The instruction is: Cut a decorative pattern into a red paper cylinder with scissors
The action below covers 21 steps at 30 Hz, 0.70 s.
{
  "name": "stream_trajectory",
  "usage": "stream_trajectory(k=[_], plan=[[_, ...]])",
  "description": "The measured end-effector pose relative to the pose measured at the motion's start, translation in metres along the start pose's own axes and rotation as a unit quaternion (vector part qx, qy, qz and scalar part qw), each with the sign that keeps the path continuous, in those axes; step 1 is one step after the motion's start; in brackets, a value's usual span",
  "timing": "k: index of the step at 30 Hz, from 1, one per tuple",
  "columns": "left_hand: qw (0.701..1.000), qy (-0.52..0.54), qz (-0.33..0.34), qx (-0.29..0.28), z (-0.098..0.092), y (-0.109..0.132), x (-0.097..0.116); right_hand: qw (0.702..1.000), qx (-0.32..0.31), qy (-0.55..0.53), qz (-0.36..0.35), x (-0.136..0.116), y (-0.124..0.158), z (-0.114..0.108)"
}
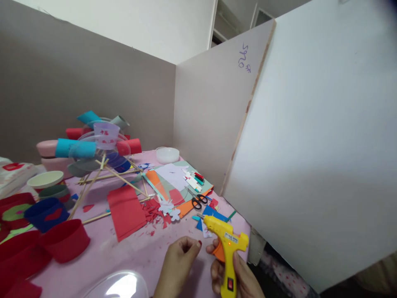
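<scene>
My right hand (243, 275) is wrapped around the handle of a yellow hot glue gun (228, 244), with fingers at its orange trigger (219, 251). A small light glows on its body, and the metal nozzle points up and left. Beside it, my left hand (177, 263) is closed in a pinch. A tiny dark red piece (200, 243) shows at its fingertips, too small to make out well. Black-handled scissors (199, 201) lie beyond the nozzle, by blue paper scraps (217, 213). A clear plastic lid (119, 285) rests left of my left hand.
A stick frame (122, 178) carries clear discs and coloured paper tubes (76, 148). Red cups (65, 240) and a blue cup (46, 215) crowd the left. Red paper (127, 212), markers (192, 181) and a white bowl (167, 155) lie farther back. Panels (214, 95) enclose the pink table.
</scene>
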<state>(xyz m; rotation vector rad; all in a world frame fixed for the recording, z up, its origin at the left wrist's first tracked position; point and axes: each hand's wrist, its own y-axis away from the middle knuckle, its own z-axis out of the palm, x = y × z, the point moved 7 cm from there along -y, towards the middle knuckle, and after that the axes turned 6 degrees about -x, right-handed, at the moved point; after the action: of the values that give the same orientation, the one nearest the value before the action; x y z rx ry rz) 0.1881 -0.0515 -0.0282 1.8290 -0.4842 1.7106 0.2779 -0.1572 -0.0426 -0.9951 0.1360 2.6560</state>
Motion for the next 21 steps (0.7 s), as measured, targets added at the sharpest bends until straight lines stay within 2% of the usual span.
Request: stream_trajectory(k=[5, 8, 15, 18, 21], plan=[[0.999, -0.001, 0.032, -0.017, 0.005, 0.005, 0.014, 0.997, -0.017, 0.035, 0.060, 0.016, 0.001, -0.004], [0.999, 0.007, 0.048, -0.017, 0.007, 0.007, 0.018, 0.996, -0.021, 0.057, 0.072, 0.020, 0.002, -0.006], [0.998, 0.027, 0.062, -0.008, 0.008, 0.009, 0.009, 0.995, -0.027, 0.070, 0.068, 0.025, 0.000, -0.007], [0.998, 0.021, 0.061, -0.009, 0.009, 0.010, 0.004, 0.996, -0.020, 0.053, 0.075, 0.028, 0.000, -0.008], [0.999, 0.000, 0.053, 0.005, 0.005, 0.010, 0.000, 0.998, -0.012, 0.018, 0.051, 0.023, 0.000, -0.006]])
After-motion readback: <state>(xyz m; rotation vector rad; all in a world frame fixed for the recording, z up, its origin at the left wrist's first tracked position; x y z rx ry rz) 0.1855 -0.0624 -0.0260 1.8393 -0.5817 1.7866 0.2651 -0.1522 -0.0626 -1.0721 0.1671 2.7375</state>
